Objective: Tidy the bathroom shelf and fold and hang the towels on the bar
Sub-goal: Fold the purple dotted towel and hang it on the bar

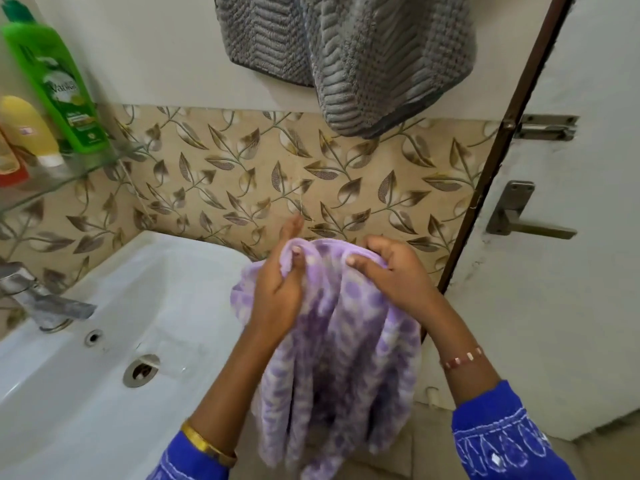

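Note:
A lilac towel (349,344) with purple dots hangs bunched in front of me, to the right of the sink. My left hand (277,289) pinches its top edge on the left, one finger pointing up behind the cloth. My right hand (391,271) grips the top edge on the right. A grey ribbed towel (367,60) hangs on the wall above; its bar is out of view. At far left a glass shelf (79,171) carries a green bottle (59,81), a yellow bottle (29,129) and a red-labelled item (8,168).
A white sink (104,341) with a metal tap (45,299) fills the lower left. Leaf-patterned tiles (277,181) run behind it. A white door (571,237) with a lever handle (526,220) and a bolt (543,128) stands at the right.

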### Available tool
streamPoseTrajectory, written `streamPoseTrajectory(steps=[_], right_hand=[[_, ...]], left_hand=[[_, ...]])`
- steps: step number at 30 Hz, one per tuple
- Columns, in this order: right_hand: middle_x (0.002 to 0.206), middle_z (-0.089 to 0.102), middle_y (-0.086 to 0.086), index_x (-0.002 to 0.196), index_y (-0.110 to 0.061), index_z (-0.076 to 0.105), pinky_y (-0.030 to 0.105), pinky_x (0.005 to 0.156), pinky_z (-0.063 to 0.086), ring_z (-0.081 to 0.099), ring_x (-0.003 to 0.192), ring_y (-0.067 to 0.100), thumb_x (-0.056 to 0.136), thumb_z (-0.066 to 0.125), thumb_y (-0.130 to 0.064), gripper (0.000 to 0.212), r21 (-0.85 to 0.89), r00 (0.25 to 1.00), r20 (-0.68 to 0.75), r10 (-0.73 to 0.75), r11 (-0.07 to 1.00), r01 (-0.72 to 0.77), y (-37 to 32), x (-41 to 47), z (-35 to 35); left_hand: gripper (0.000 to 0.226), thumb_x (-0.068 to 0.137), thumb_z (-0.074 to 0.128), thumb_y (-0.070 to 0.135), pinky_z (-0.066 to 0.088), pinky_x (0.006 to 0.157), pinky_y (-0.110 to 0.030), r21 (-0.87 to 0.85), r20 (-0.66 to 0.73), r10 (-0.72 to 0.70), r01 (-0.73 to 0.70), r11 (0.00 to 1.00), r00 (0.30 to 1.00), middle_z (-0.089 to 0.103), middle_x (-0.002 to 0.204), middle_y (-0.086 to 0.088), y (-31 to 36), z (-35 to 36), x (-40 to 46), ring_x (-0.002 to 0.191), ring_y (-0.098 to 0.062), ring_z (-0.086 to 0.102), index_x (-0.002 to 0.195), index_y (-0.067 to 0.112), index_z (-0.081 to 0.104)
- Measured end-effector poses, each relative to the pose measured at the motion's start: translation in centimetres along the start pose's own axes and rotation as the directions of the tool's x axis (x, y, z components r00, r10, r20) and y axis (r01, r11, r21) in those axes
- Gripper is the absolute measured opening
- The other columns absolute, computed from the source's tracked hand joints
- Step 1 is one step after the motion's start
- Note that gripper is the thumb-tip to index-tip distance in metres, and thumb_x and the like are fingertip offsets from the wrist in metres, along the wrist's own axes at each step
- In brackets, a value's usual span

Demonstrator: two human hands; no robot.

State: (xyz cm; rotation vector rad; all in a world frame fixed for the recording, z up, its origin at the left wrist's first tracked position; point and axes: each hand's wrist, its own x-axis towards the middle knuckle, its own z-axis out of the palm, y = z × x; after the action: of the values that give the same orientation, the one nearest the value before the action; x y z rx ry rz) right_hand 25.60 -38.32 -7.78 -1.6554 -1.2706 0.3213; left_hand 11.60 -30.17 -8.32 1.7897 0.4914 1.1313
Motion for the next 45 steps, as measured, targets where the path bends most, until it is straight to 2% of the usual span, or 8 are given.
streamPoseTrajectory(steps=[7, 14, 21, 24, 28, 35, 40, 45], right_hand=[[0.072, 0.059, 0.029, 0.081, -0.016, 0.059, 0.035, 0.061, 0.043, 0.05, 0.06, 0.027, 0.077, 0.07, -0.014, 0.012, 0.195, 0.992, 0.122, -0.039, 0.981, 0.015, -2.1, 0.5, 0.6], [0.06, 0.046, 0.003, 0.064, -0.002, 0.055, 0.027, 0.054, 0.031, 0.04, 0.055, 0.009, 0.072, 0.077, -0.023, 0.031, 0.02, 0.955, 0.095, 0.282, 0.958, -0.285, 5.5, -1.8, 1.3], [0.046, 0.047, -0.007, 0.051, -0.026, 0.052, 0.028, 0.052, 0.037, 0.045, 0.049, 0.007, 0.076, 0.067, -0.02, 0.03, -0.269, 0.991, -0.03, 0.13, 0.954, -0.133, 3.7, -1.1, -1.5], [0.053, 0.053, -0.014, 0.079, -0.029, 0.064, 0.028, 0.057, 0.046, 0.055, 0.058, 0.009, 0.075, 0.059, -0.023, 0.008, -0.28, 0.993, 0.109, 0.037, 0.96, -0.005, 0.5, -0.6, 0.0], [0.076, 0.069, 0.011, 0.081, -0.01, 0.066, 0.041, 0.067, 0.051, 0.062, 0.075, 0.032, 0.077, 0.064, -0.012, 0.005, -0.107, 0.991, 0.133, 0.021, 0.994, -0.006, -0.2, -0.5, 0.3], [0.117, 0.065, -0.001, 0.12, -0.033, 0.055, 0.027, 0.091, 0.049, 0.061, 0.107, 0.011, 0.075, 0.072, -0.008, 0.054, 0.228, 0.965, 0.262, 0.031, 0.969, -0.093, 1.9, -1.5, 2.1], [0.058, 0.053, -0.016, 0.068, -0.036, 0.063, 0.022, 0.057, 0.038, 0.049, 0.058, 0.007, 0.078, 0.07, -0.016, 0.024, 0.076, 0.973, 0.139, 0.186, 0.977, -0.198, 3.5, -1.3, 0.8], [0.053, 0.047, -0.003, 0.057, -0.014, 0.055, 0.029, 0.053, 0.032, 0.041, 0.053, 0.01, 0.08, 0.067, -0.016, 0.026, -0.085, 0.987, 0.102, 0.123, 0.99, -0.115, 2.8, -0.7, 0.0]], left_hand=[[0.039, 0.097, 0.032, 0.022, 0.046, 0.072, -0.016, -0.029, -0.018, -0.065, 0.065, 0.997, 0.998, 0.065, 0.074, 0.006, -0.9, 1.5, -0.7, 0.074, 0.0, 0.06, 0.064, 0.028, 0.053], [0.035, 0.098, 0.036, 0.024, 0.037, 0.052, -0.001, -0.046, -0.408, -0.176, 0.173, 0.984, 0.896, 0.051, 0.065, 0.01, -2.0, -1.4, 2.0, 0.052, 0.016, 0.05, 0.065, 0.026, 0.049], [0.025, 0.095, 0.038, 0.029, 0.038, 0.096, -0.009, -0.005, 0.064, -0.054, 0.055, 0.998, 0.996, 0.055, 0.124, 0.014, -2.4, -0.2, 0.8, 0.115, 0.001, 0.052, 0.115, 0.031, 0.052], [0.029, 0.092, 0.039, 0.03, 0.036, 0.083, 0.0, -0.013, 0.233, -0.037, 0.041, 0.999, 0.972, 0.064, 0.099, 0.029, -2.0, 3.0, -1.1, 0.097, 0.018, 0.054, 0.09, 0.024, 0.067], [0.048, 0.096, 0.029, 0.019, 0.042, 0.077, -0.007, -0.059, 0.251, -0.048, 0.065, 0.996, 0.967, 0.071, 0.086, 0.024, -2.9, 3.3, -1.1, 0.081, 0.006, 0.062, 0.066, -0.002, 0.059], [0.037, 0.087, 0.037, 0.036, 0.042, 0.053, -0.008, 0.123, -0.012, -0.109, 0.11, 0.986, 0.994, 0.061, 0.052, 0.007, -3.8, 0.8, 0.4, 0.053, 0.008, 0.056, 0.057, 0.032, 0.059], [0.03, 0.091, 0.038, 0.032, 0.039, 0.056, -0.003, 0.105, -0.222, -0.121, 0.147, 0.984, 0.967, 0.057, 0.066, 0.011, -4.3, -1.5, 1.0, 0.064, 0.001, 0.054, 0.07, 0.02, 0.056], [0.026, 0.09, 0.038, 0.037, 0.043, 0.077, -0.008, 0.096, -0.006, -0.125, 0.125, 0.988, 0.992, 0.065, 0.09, 0.017, -4.4, -0.9, -0.2, 0.088, 0.004, 0.06, 0.084, 0.028, 0.062]])
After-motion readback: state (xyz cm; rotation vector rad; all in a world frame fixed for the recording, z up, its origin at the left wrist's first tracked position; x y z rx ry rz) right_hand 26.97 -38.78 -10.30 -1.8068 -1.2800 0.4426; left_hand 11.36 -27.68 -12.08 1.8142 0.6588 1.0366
